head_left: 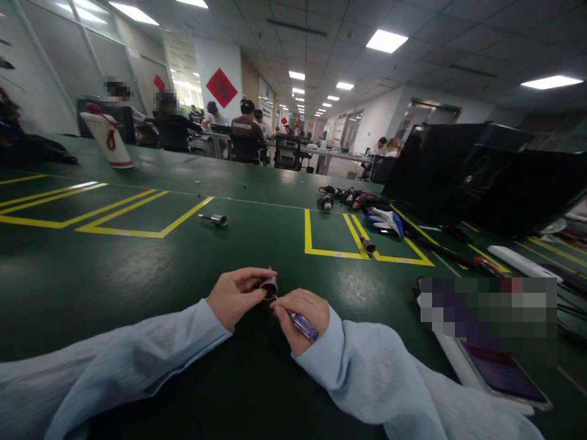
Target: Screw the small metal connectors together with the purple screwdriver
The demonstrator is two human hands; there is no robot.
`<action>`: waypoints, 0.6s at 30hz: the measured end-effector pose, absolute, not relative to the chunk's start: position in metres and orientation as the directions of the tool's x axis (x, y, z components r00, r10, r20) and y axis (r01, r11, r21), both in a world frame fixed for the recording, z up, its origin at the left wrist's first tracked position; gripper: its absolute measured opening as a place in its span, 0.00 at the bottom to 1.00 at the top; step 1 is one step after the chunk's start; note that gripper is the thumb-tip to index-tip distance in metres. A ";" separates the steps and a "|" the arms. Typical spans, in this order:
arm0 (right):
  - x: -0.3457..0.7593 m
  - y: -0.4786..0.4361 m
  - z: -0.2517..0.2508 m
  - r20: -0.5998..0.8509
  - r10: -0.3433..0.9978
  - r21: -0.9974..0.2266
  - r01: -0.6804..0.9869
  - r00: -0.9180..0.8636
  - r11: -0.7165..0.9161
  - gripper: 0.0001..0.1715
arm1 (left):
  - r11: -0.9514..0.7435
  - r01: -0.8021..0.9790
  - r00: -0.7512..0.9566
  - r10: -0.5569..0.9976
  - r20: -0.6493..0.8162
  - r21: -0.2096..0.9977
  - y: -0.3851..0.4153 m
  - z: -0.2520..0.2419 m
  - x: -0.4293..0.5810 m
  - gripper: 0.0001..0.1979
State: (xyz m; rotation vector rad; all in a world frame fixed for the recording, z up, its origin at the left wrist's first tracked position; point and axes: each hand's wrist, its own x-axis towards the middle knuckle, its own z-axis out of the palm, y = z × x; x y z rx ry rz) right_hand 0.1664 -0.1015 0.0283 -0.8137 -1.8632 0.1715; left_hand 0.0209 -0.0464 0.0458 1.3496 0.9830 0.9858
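Observation:
My left hand (237,296) is closed around a small hollow metal cup (269,286) with a dark opening. A screwdriver (302,325) with a clear purple handle is in my right hand (305,311), its thin shaft pointing at the cup's opening. My fingers hide part of the shaft, and whether its tip touches inside I cannot tell. Farther off on the green table (183,275) lies a similar metal cup with a thin shank (215,219). Another metal cup piece (367,245) rests on the yellow tape to the right.
Black cables and cylindrical parts (339,197) lie near a blue-and-white glove (386,221). Black monitors (449,171) stand at the right, with a tablet-like device (502,370) nearer me. A white paper cup (109,137) is far left. Several people sit beyond the table.

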 end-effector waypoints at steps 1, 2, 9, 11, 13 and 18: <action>0.166 -0.101 0.028 0.760 0.616 -0.488 0.443 -0.207 0.752 0.08 | -0.016 0.007 0.301 0.953 0.013 1.000 -0.046 0.045 0.021 0.16; 0.166 -0.101 0.029 0.752 0.631 -0.514 0.430 -0.189 0.742 0.08 | -0.021 0.009 0.302 0.953 0.018 1.000 -0.046 0.044 0.021 0.16; 0.166 -0.105 0.031 0.726 0.680 -0.588 0.417 -0.106 0.693 0.09 | -0.053 0.008 0.308 0.950 0.048 0.999 -0.042 0.037 0.019 0.15; 0.167 -0.106 0.031 0.724 0.679 -0.576 0.432 -0.126 0.694 0.09 | -0.044 0.009 0.304 0.952 0.040 0.999 -0.042 0.038 0.020 0.15; 0.168 -0.105 0.031 0.719 0.679 -0.567 0.440 -0.147 0.696 0.09 | -0.038 0.011 0.298 0.954 0.033 0.999 -0.043 0.039 0.020 0.15; 0.168 -0.104 0.030 0.707 0.676 -0.528 0.482 -0.207 0.700 0.09 | -0.024 0.009 0.277 0.961 0.020 1.000 -0.045 0.045 0.020 0.15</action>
